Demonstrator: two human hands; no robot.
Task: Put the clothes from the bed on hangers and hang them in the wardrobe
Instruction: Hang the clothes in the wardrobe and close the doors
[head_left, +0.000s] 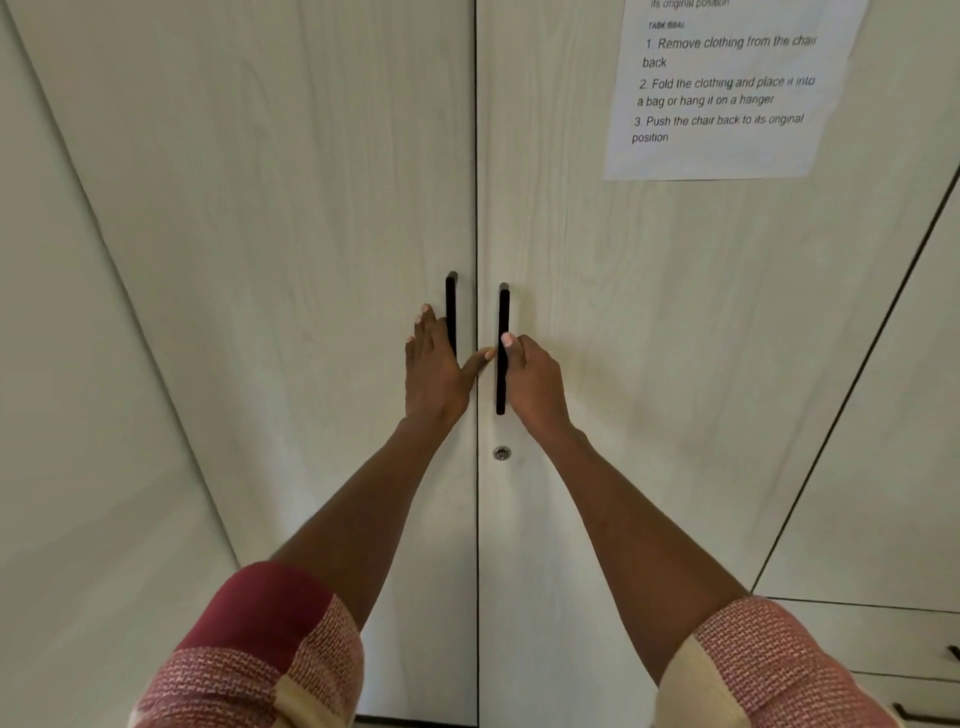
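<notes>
Squarely before you stand the pale wood-grain wardrobe doors, shut, your left hand lying straight-fingered beside one slim black bar handle while your right hand curls round the other handle.

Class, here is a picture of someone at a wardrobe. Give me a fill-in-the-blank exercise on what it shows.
1. The wardrobe doors are ____.
2. The right hand grips a black ____.
3. The round lock sits ____ the handles.
4. A sheet of ____ is stuck to the right door.

Missing words: closed; handle; below; paper
</notes>
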